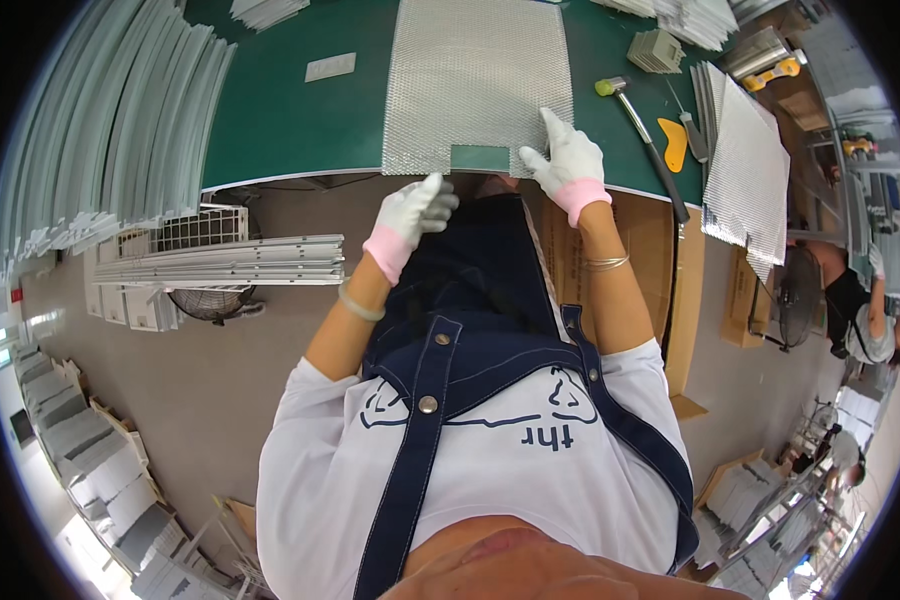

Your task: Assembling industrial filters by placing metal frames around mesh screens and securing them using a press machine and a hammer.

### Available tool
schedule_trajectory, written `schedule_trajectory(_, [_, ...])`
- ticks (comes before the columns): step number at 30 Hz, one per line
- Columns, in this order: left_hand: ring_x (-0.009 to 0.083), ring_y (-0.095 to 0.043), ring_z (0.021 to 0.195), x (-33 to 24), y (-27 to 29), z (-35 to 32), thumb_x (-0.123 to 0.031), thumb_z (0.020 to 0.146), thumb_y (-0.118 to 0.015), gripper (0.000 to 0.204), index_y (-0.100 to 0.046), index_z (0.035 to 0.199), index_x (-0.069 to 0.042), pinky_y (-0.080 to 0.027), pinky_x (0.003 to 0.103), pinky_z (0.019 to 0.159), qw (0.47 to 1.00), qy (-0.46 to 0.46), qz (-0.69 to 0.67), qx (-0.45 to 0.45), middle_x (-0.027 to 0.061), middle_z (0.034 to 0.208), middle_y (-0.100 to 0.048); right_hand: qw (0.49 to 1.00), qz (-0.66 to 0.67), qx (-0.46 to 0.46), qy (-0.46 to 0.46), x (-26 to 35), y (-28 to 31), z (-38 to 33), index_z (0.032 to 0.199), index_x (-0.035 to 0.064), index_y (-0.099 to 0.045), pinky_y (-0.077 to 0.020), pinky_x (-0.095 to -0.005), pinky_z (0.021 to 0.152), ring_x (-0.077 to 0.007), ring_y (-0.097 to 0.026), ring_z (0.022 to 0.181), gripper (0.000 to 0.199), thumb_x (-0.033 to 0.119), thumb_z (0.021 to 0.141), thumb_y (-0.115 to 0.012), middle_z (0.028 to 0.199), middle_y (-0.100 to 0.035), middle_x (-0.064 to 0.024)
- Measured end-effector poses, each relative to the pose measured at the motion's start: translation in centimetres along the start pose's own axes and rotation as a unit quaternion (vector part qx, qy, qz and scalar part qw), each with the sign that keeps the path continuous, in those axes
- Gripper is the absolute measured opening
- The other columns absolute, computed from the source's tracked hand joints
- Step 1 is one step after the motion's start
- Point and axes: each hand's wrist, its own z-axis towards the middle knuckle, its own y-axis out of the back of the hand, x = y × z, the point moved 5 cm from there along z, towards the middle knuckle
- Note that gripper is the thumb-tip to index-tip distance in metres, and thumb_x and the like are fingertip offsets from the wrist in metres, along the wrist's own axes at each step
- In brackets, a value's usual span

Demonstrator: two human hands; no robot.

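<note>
A silver mesh-textured sheet (pixel 478 80) lies flat on the green table (pixel 290 125), with a rectangular notch in its near edge. My right hand (pixel 570 162), in a white glove with a pink cuff, rests at the sheet's near right corner, its thumb and index finger spread apart. Just off the table's front edge, below the near left corner, hovers my left hand (pixel 416 213) in a matching glove. Its thumb points up and its slightly blurred fingers are loosely bent, with nothing visible in them. Whether it touches the sheet's edge I cannot tell.
Right of the sheet lie a hammer (pixel 638 130), a yellow scraper (pixel 673 145) and a screwdriver (pixel 693 135). More silver sheets (pixel 750 150) overhang the right end. Pale panels (pixel 120 120) stand stacked at left. A small white plate (pixel 330 67) lies behind. Cardboard (pixel 640 240) stands beneath.
</note>
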Motion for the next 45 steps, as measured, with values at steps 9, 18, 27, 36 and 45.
schedule_trajectory(9, [0.0213, -0.062, 0.072, 0.9, -1.2, 2.7, -0.048, 0.08, -0.062, 0.059, -0.055, 0.108, 0.004, -0.051, 0.031, 0.059, 0.992, -0.007, -0.102, -0.072, 0.0199, 0.09, -0.064, 1.0, -0.01, 0.012, -0.02, -0.5, 0.3, -0.5, 0.128, 0.0082, -0.044, -0.0447, -0.0429, 0.085, -0.0337, -0.056, 0.096, 0.06, 0.037, 0.078, -0.061, 0.108, -0.059, -0.0168])
schedule_trajectory(18, [0.0196, -0.06, 0.063, 0.8, -0.2, 3.1, -0.043, 0.086, -0.057, 0.053, -0.058, 0.099, 0.009, -0.049, 0.028, 0.055, 0.995, -0.019, -0.049, -0.079, 0.0173, 0.081, -0.064, 0.996, 0.084, -0.03, 0.009, -1.5, 1.5, 0.8, 0.113, 0.0066, -0.052, -0.0465, -0.0424, 0.078, -0.0318, -0.06, 0.089, 0.044, 0.036, 0.08, -0.058, 0.096, -0.063, -0.016])
schedule_trajectory(27, [0.0158, -0.057, 0.055, 0.5, -0.3, 2.7, -0.039, 0.086, -0.057, 0.046, -0.06, 0.092, 0.007, -0.047, 0.024, 0.05, 0.994, -0.017, -0.064, -0.089, 0.013, 0.073, -0.063, 0.936, -0.236, -0.177, -0.191, -14.2, 9.3, 9.0, 0.109, 0.012, -0.056, -0.0448, -0.0395, 0.08, -0.0279, -0.051, 0.101, 0.03, 0.018, 0.08, -0.055, 0.117, -0.051, -0.0103])
schedule_trajectory(36, [0.0168, -0.06, 0.061, 0.5, -0.7, 2.7, -0.036, 0.086, -0.058, 0.042, -0.06, 0.097, 0.004, -0.048, 0.026, 0.052, 0.991, -0.024, -0.09, -0.094, 0.0141, 0.079, -0.065, 0.898, 0.056, -0.437, -0.005, -13.6, 13.5, 5.2, 0.092, 0.005, -0.058, -0.0464, -0.0385, 0.065, -0.0256, -0.059, 0.065, 0.025, 0.021, 0.076, -0.066, 0.071, -0.06, -0.014])
schedule_trajectory(45, [0.0128, -0.061, 0.061, 1.4, -1.2, 1.6, -0.035, 0.087, -0.058, 0.041, -0.062, 0.095, 0.005, -0.048, 0.021, 0.051, 0.993, -0.019, -0.085, -0.082, 0.0135, 0.079, -0.066, 0.732, 0.614, 0.277, -0.106, 2.7, 0.2, -9.3, 0.108, -0.004, -0.049, -0.049, -0.0211, 0.053, -0.0136, -0.061, 0.062, 0.046, 0.033, 0.084, -0.062, 0.083, -0.062, -0.0106])
